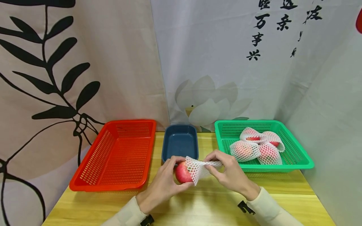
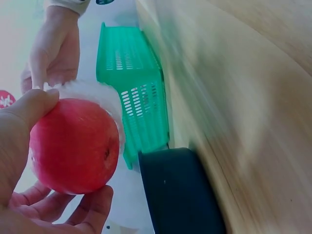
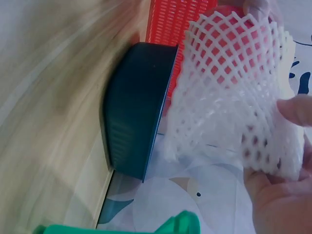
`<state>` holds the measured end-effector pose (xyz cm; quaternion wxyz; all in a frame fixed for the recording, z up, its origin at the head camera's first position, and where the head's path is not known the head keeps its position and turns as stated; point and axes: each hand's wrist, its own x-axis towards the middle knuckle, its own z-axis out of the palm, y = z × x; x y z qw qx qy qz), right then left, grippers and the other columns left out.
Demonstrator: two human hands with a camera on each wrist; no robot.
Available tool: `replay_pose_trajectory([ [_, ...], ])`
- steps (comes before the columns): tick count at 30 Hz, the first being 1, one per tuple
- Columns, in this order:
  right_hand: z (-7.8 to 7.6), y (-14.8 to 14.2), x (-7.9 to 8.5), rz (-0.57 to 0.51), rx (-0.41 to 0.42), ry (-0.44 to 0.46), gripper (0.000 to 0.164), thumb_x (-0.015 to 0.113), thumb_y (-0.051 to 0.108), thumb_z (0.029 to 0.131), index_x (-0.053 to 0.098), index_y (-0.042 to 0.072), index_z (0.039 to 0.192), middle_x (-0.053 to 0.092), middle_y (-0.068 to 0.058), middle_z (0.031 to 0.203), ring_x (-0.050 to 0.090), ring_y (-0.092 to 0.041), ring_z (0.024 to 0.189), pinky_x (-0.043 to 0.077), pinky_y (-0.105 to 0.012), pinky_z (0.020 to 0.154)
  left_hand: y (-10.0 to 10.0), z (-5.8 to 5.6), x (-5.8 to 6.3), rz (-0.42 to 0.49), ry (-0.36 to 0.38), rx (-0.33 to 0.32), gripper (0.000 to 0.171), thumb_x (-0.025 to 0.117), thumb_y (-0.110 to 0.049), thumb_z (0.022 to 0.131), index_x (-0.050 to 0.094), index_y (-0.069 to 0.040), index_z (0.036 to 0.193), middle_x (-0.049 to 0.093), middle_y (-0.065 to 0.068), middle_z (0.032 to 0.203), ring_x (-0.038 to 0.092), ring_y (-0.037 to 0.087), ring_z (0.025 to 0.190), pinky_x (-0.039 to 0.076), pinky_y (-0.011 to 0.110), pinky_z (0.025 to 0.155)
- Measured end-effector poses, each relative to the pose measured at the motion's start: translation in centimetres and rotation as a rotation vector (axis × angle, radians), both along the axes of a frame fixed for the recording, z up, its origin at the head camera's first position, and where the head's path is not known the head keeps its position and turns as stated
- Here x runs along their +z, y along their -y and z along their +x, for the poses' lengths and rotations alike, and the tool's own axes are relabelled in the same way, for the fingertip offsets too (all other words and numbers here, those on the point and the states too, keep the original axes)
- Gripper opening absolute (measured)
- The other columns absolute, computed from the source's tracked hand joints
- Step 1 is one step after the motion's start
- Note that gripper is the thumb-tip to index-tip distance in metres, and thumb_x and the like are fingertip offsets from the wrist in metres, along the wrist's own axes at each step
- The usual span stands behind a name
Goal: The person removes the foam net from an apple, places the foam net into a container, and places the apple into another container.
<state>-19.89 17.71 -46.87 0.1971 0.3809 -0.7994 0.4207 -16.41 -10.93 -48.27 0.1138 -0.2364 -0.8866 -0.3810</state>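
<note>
A red apple (image 1: pixel 182 173) sits in my left hand (image 1: pixel 165 182), fingers and thumb curled round its sides. White foam netting (image 3: pixel 222 92) covers the apple's right part, and its loose end trails to the right. My right hand (image 1: pixel 233 172) pinches that end between thumb and fingers. In the left wrist view the apple's bare red side (image 2: pixel 75 146) faces the camera, with the netting (image 2: pixel 105 97) behind it. Both hands hold the apple and netting above the wooden table, in front of the blue bin (image 1: pixel 181 142).
On the left stands a red basket (image 1: pixel 133 147) with nothing in it. A green basket (image 1: pixel 297 157) at the right holds several net-wrapped apples (image 1: pixel 244 151). The wooden table (image 1: pixel 206 207) meets a printed cloth backdrop (image 1: pixel 127 62) behind the containers.
</note>
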Motion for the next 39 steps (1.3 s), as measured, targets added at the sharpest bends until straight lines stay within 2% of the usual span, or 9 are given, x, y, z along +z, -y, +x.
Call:
replay_pose_trajectory([
  [6, -0.1, -0.7, 0.5, 0.048, -0.013, 0.055, 0.037, 0.082, -0.012, 0.093, 0.075, 0.017, 0.113, 0.084, 0.004, 0.112, 0.080, -0.011, 0.099, 0.071, -0.031, 0.087, 0.3, -0.1, 0.1, 0.018, 0.014, 0.007, 0.083, 0.108, -0.032, 0.085, 0.062, -0.019, 0.153, 0.073, 0.000, 0.147, 0.069, 0.015, 0.124, 0.068, 0.030, 0.101],
  [11, -0.3, -0.8, 0.9, 0.144, -0.037, 0.053, 0.040, 0.079, -0.012, 0.092, 0.077, 0.009, 0.127, 0.085, 0.000, 0.120, 0.081, -0.012, 0.101, 0.072, -0.037, 0.091, 0.5, -0.3, -0.1, 0.015, -0.037, -0.022, 0.081, 0.107, -0.033, 0.087, 0.065, -0.014, 0.154, 0.071, 0.001, 0.149, 0.070, 0.016, 0.131, 0.069, 0.036, 0.107],
  [14, -0.4, -0.8, 1.1, 0.187, -0.063, 0.028, 0.041, 0.078, -0.010, 0.095, 0.081, 0.010, 0.130, 0.085, 0.001, 0.123, 0.081, -0.014, 0.108, 0.071, -0.039, 0.094, 0.6, -0.3, -0.3, 0.010, -0.070, -0.036, 0.079, 0.106, -0.031, 0.088, 0.066, -0.014, 0.154, 0.070, 0.001, 0.150, 0.071, 0.018, 0.133, 0.069, 0.036, 0.108],
  [17, -0.6, -0.8, 1.2, 0.206, -0.097, 0.010, 0.035, 0.078, -0.008, 0.097, 0.084, 0.015, 0.123, 0.084, 0.004, 0.118, 0.080, -0.014, 0.105, 0.068, -0.037, 0.090, 0.8, -0.3, -0.4, 0.010, -0.084, -0.036, 0.076, 0.105, -0.029, 0.089, 0.068, -0.015, 0.154, 0.068, 0.002, 0.150, 0.072, 0.019, 0.133, 0.069, 0.036, 0.108],
  [22, -0.9, -0.8, 1.7, 0.223, -0.135, 0.009, 0.027, 0.079, -0.005, 0.098, 0.084, 0.017, 0.114, 0.083, 0.004, 0.111, 0.076, -0.013, 0.098, 0.064, -0.034, 0.084, 1.2, -0.2, -0.3, 0.004, -0.055, -0.018, 0.073, 0.105, -0.029, 0.089, 0.071, -0.019, 0.153, 0.066, 0.000, 0.148, 0.072, 0.017, 0.129, 0.069, 0.033, 0.104],
  [30, -1.7, -0.6, 3.1, 0.255, -0.173, 0.055, 0.018, 0.083, -0.001, 0.099, 0.082, 0.013, 0.109, 0.085, 0.002, 0.106, 0.080, -0.015, 0.096, 0.071, -0.044, 0.087, 1.4, -0.2, -0.5, 0.014, -0.058, -0.016, 0.069, 0.105, -0.028, 0.089, 0.073, -0.021, 0.149, 0.066, 0.000, 0.146, 0.073, 0.017, 0.126, 0.070, 0.032, 0.101],
  [39, -3.2, 0.2, 5.0, 0.294, -0.207, 0.118, 0.019, 0.078, -0.003, 0.101, 0.078, 0.012, 0.113, 0.087, -0.002, 0.108, 0.085, -0.022, 0.097, 0.072, -0.052, 0.089, 1.6, -0.1, -0.8, 0.007, -0.047, -0.005, 0.068, 0.104, -0.028, 0.089, 0.073, -0.023, 0.149, 0.066, 0.000, 0.146, 0.073, 0.017, 0.128, 0.070, 0.033, 0.102],
])
